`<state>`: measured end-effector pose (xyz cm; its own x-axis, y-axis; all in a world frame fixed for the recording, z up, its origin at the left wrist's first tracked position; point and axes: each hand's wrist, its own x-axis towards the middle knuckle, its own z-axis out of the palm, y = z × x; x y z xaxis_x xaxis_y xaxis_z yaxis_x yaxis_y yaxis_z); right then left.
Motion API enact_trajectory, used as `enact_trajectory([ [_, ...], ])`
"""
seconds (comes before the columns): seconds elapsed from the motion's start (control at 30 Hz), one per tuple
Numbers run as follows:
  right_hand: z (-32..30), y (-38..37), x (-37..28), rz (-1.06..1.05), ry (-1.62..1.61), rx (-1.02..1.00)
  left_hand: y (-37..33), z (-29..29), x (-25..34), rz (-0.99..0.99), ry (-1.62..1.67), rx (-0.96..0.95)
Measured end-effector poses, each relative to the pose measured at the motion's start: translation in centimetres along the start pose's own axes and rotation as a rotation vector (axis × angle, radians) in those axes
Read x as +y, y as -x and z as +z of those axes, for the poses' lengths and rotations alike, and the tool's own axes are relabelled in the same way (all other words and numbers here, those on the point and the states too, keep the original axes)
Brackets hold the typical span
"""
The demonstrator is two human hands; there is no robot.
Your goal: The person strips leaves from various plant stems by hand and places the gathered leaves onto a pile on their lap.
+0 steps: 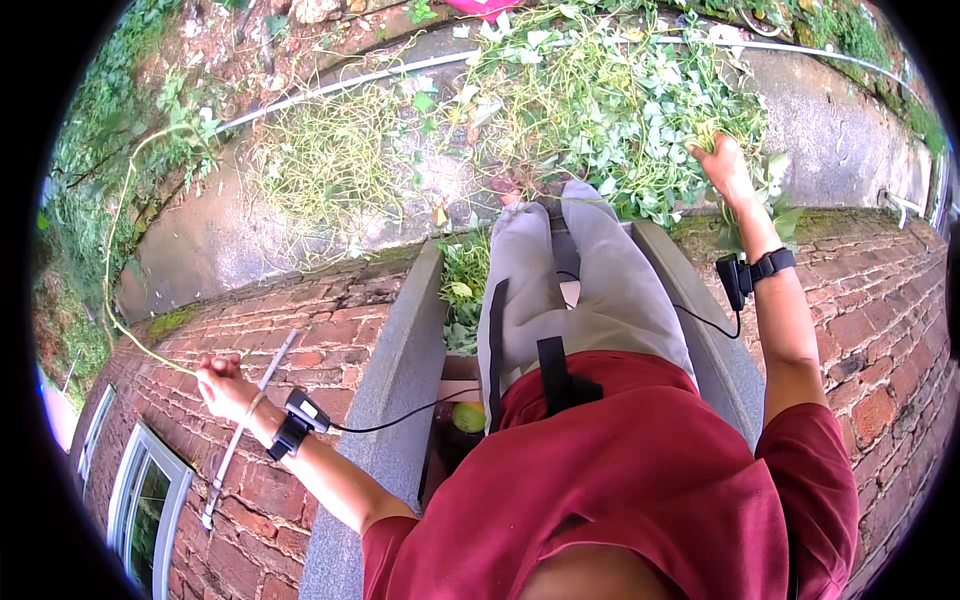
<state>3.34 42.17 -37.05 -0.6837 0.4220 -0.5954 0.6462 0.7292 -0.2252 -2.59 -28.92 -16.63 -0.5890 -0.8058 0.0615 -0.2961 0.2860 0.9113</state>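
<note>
Out to the left, my left hand [222, 388] is closed on the end of one long, thin vine stem [150, 351]. That stem looks stripped of leaves and arcs up to the far left. My right hand [727, 168], stretched out to the right, is closed around leafy vines; some leaves [778, 190] hang beside its wrist. Just beyond it spreads a big heap of green leafy vines [625, 125] on the concrete. Left of the heap lies a tangle of thin, mostly bare stems [330, 155]. More green leaves [464, 290] lie beside my left leg.
Grey stone slabs [395, 340] flank my legs, with brick walls [870, 370] on either side. A pale pipe [390, 72] runs along the far edge of the concrete [830, 120]. A green round object [468, 417] sits low by my left hip. Black cables trail from both wrist devices.
</note>
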Motion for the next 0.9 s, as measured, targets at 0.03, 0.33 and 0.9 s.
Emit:
enact_trajectory([
  [0.03,0.1,0.0,-1.0,0.000,0.003,-0.061,-0.5,1.0,-2.7,-0.089,-0.172,0.069],
  [0.33,22.2,-12.3,-8.4,0.472,-0.946,-0.622,12.1,8.4,-22.9,-0.381,-0.495,-0.767],
  [0.9,9.0,7.1,-15.8,-0.711,-0.531,-1.059,21.8,20.0,-17.8,-0.404,-0.260,-1.190],
])
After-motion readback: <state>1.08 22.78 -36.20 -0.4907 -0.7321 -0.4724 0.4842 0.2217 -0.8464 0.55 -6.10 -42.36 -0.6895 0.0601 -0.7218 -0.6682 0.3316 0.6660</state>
